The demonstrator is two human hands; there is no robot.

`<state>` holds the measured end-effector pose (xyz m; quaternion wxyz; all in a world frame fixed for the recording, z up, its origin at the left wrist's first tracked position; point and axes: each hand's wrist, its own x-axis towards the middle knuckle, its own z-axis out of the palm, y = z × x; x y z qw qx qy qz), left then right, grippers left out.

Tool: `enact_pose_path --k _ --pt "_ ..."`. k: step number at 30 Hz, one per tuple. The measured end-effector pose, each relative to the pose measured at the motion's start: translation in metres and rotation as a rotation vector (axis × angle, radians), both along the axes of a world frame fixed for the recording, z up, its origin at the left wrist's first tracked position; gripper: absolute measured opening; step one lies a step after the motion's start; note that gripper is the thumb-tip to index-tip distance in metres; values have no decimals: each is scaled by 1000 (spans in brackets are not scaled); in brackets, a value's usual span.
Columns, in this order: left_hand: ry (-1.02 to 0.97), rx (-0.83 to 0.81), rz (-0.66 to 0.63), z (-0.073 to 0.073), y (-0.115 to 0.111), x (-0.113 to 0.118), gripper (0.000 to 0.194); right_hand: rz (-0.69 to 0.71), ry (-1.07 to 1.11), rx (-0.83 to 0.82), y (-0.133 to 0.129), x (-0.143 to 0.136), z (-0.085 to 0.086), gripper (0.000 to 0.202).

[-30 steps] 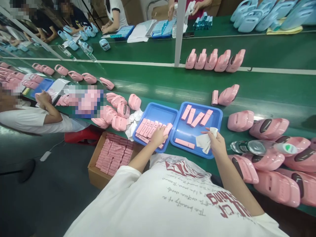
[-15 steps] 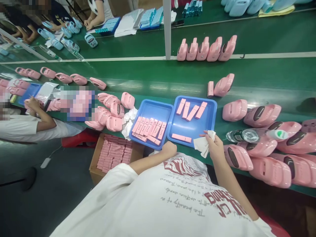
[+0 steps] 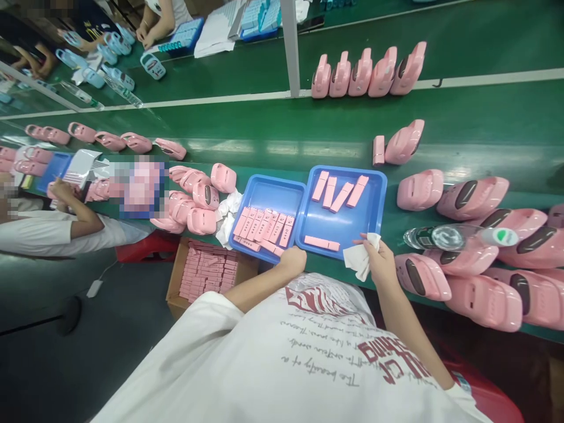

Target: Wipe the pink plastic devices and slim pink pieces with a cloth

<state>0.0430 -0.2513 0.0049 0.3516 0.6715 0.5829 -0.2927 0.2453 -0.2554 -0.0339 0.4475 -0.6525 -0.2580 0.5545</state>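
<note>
My left hand [image 3: 292, 262] is curled into a fist at the front edge of the left blue tray [image 3: 275, 191]; its fingers face away and whatever they may hold is hidden. Several pink rectangular sticks [image 3: 259, 226] with small dark marks lie bunched in that tray. My right hand [image 3: 383, 263] pinches a crumpled white cloth [image 3: 358, 258] by the front right corner of the right blue tray [image 3: 341, 220]. Inside the right tray, several plain pink sticks [image 3: 329, 192] rest at the back, and a single one [image 3: 322, 242] lies along the front.
Pink handled housings [image 3: 480, 296] crowd the right side, with a clear bottle [image 3: 445, 238] lying on them. More housings [image 3: 202, 220] and white crumpled cloths [image 3: 228, 217] sit left. A cardboard box [image 3: 176, 276] full of pink sticks stands below. A co-worker's arm [image 3: 81, 217] is farther left.
My left hand has shifted slightly left, toward the left tray's front corner. My right hand keeps the white cloth, nearly unmoved. The whole view has tilted a little.
</note>
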Motion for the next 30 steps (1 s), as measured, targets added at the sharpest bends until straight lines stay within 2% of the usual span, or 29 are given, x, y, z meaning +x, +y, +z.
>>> enact_pose_path --k 4,7,9,11,13,15,17,19,21,23,28,30 --pt "31 16 24 2 3 -7 22 -9 41 2 1 0 -2 48" --pt "-19 36 55 5 5 -21 18 -32 88 9 -1 0 -4 49" --pt "-92 43 82 11 7 -37 25 -59 131 5 -4 0 -5 51" --pt "-191 56 101 22 10 -53 40 -93 191 4 -6 1 -6 54" --pt "-391 154 245 38 11 -64 48 -135 253 13 -6 1 -6 56" --pt "-684 329 515 57 10 -65 50 -176 301 27 -4 1 -5 56" --pt "-977 478 789 76 6 -59 49 -207 349 27 -1 0 -2 53" --pt "-1191 502 943 93 1 -49 48 -198 413 21 1 -3 4 48" --pt "-1366 426 1015 105 -3 -40 48 -170 467 25 4 -7 12 41" --pt "-1486 307 1036 112 -6 -33 47 -144 494 41 5 -12 22 34" --pt "-1700 -54 968 116 -9 -23 52 -96 532 68 6 -22 51 27" --pt "-1769 -175 986 117 -11 -21 51 -96 526 92 7 -24 62 28"
